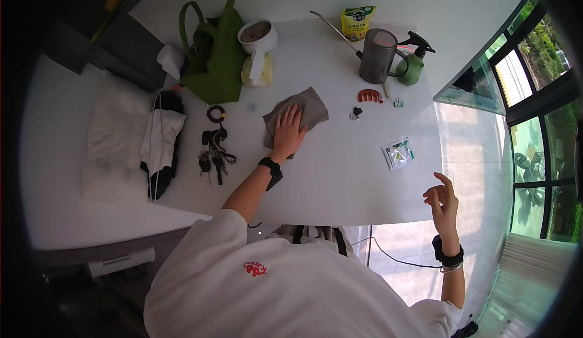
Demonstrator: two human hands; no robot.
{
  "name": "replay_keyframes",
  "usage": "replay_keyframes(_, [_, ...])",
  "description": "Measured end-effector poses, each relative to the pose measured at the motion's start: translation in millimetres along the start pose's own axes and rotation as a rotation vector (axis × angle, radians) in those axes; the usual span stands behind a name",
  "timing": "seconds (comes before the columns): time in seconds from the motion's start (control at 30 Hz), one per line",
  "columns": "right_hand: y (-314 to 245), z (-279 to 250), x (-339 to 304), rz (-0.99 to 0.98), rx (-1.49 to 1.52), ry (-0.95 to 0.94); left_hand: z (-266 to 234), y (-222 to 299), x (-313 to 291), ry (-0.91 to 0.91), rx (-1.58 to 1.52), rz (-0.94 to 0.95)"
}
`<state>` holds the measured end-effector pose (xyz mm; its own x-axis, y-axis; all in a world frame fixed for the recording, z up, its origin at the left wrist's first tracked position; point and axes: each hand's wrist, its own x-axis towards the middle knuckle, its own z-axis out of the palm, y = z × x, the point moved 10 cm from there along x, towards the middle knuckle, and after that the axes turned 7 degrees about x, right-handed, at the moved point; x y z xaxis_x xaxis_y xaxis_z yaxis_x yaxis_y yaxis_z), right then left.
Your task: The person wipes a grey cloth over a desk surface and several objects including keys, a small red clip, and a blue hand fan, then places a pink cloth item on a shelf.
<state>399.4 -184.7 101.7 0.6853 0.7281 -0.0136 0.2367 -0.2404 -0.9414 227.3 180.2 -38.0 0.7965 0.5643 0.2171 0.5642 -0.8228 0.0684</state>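
Note:
My left hand [288, 133] lies flat on a grey-brown cloth [314, 108] in the middle of the white table. Its fingers are stretched out over the fabric and do not grip it. To its left are a bunch of keys [212, 160] and a brown beaded bracelet [216, 114]. Beyond the table's right edge my right hand [444, 207] hangs in the air, empty, with its fingers loosely bent and apart. Nearest to it on the table is a small clear-and-white packet [398, 154].
At the back left stand a green felt bag [217, 71] and a white pot [265, 39] of soil. A grey watering can [378, 55], a green spray bottle [413, 68] and a yellow pouch [356, 22] stand back right, behind a red-brown hair claw [369, 95]. Folded clothes [163, 133] lie left.

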Motion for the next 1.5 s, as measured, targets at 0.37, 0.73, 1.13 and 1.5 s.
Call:
replay_keyframes(0.37, [72.6, 25.9, -2.7, 0.158, -0.003, -0.171, 22.5, -8.1, 57.4, 0.014, 0.031, -0.186])
replay_keyframes(0.73, [32.7, 131.5, 127.2, -0.255, -0.213, -0.382, -12.0, 124.0, -68.6, -0.069, -0.074, 0.181])
replay_keyframes(1.13, [61.6, 194.0, 217.2, -0.272, -0.613, -0.219, -41.6, 92.1, -153.0, -0.148, -0.181, 0.083])
replay_keyframes(1.5, [17.7, 202.9, 157.1, 0.237, 0.67, -0.581, -8.7, 17.4, -171.8, -0.083, -0.951, -0.511])
